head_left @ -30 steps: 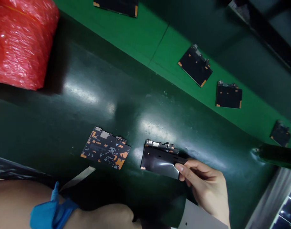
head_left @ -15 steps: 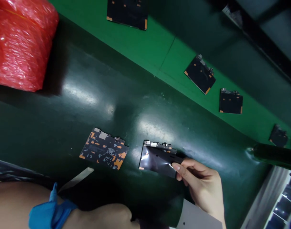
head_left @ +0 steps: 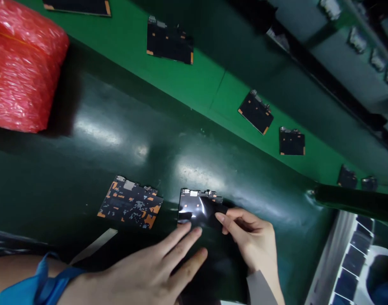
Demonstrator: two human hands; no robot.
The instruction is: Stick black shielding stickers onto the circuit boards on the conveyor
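Observation:
A circuit board [head_left: 194, 193] lies on the dark green work surface in front of me, its connector edge uncovered. A glossy black film sheet [head_left: 202, 210] covers most of it. My right hand [head_left: 247, 233] pinches the film's right side between thumb and fingers. My left hand [head_left: 165, 262] has its fingers stretched and apart, with the tips at the film's lower left edge; whether they press on it I cannot tell. To the left lies a bare circuit board [head_left: 130, 203] with orange patches and small components. A blue wrist strap [head_left: 41, 284] circles my left wrist.
A red bubble-wrapped bundle [head_left: 22, 72] stands at the upper left. Several film-covered boards, one of them upper middle [head_left: 170, 42], lie along the bright green strip [head_left: 209, 80]. A dark green bar [head_left: 355, 201] juts in at right. A pale flat strip [head_left: 93, 245] lies near my left forearm.
My left hand has come in from the lower left to the film's lower edge, fingers spreading. The right hand still pinches the film, which now lies flatter and squarer over the board. The view has shifted.

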